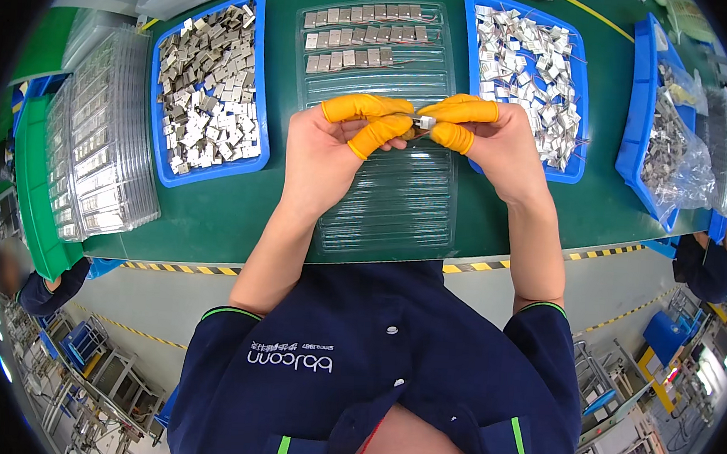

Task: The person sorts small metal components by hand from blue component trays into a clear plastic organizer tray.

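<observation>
My left hand [335,142] and my right hand [494,139] meet over a clear plastic tray [390,208], thumbs and forefingers in yellow finger cots. A small white connector [425,123] sits between the fingertips, pinched by my right thumb and forefinger. My left thumb and forefinger are closed at its other end; what they grip there is mostly hidden. Beyond my hands, three rows of small metal-cased connectors [363,35] with thin wires lie in the tray's far slots.
A blue bin [266,138] of metal shells stands left, another blue bin [585,116] of white wired connectors right. Stacked clear trays [106,145] rest far left beside a green bin [36,199]. At far right, a blue bin [633,127] holds parts and plastic bags.
</observation>
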`<state>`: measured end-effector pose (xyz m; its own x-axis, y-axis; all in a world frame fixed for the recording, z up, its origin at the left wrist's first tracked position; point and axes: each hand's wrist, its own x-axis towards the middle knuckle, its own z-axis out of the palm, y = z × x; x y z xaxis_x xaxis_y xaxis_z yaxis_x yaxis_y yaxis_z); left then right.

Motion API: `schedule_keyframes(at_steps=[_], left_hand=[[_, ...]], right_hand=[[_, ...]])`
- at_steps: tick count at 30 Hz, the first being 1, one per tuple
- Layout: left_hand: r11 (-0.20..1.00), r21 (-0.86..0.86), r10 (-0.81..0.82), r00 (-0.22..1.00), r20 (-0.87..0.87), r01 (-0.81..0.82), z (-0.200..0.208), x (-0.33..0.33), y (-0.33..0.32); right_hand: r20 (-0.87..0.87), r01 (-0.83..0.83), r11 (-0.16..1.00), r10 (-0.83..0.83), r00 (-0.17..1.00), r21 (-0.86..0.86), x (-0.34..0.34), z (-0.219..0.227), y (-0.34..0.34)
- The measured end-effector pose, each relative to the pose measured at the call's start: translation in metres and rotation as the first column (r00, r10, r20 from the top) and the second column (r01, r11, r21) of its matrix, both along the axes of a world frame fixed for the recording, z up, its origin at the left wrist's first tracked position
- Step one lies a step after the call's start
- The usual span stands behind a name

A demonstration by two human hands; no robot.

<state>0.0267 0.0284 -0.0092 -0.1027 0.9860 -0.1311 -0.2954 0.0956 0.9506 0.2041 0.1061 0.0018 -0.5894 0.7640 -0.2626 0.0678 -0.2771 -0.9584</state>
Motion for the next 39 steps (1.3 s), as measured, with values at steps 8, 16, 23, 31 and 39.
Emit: schedule_keyframes(at_steps=[8, 16, 23, 31, 39], left_hand=[[0.993, 0.075, -0.092, 0.996, 0.005, 0.092, 0.010, 0.002, 0.000], [0.997, 0.047, 0.063, 0.993, -0.104, -0.059, 0.011, -0.001, -0.014], [0.995, 0.036, 0.094, 0.990, 0.108, -0.098, 0.006, -0.018, -0.022], [0.917, 0.113, 0.400, 0.883, -0.247, -0.383, 0.006, -0.072, -0.058], [0.721, 0.343, 0.630, 0.364, -0.686, -0.602, -0.007, -0.100, -0.085]], right_hand=[[-0.138, 0.049, 0.995, -0.061, 0.989, -0.090, -0.003, 0.002, 0.000], [0.034, 0.062, 0.925, -0.081, 0.996, 0.376, -0.019, 0.012, -0.019], [0.159, -0.004, 0.913, -0.067, 0.985, 0.407, -0.040, 0.016, -0.012], [0.369, -0.317, 0.191, -0.550, 0.749, 0.929, -0.048, -0.016, 0.026], [0.357, -0.330, 0.142, -0.480, 0.801, 0.933, -0.047, -0.015, 0.025]])
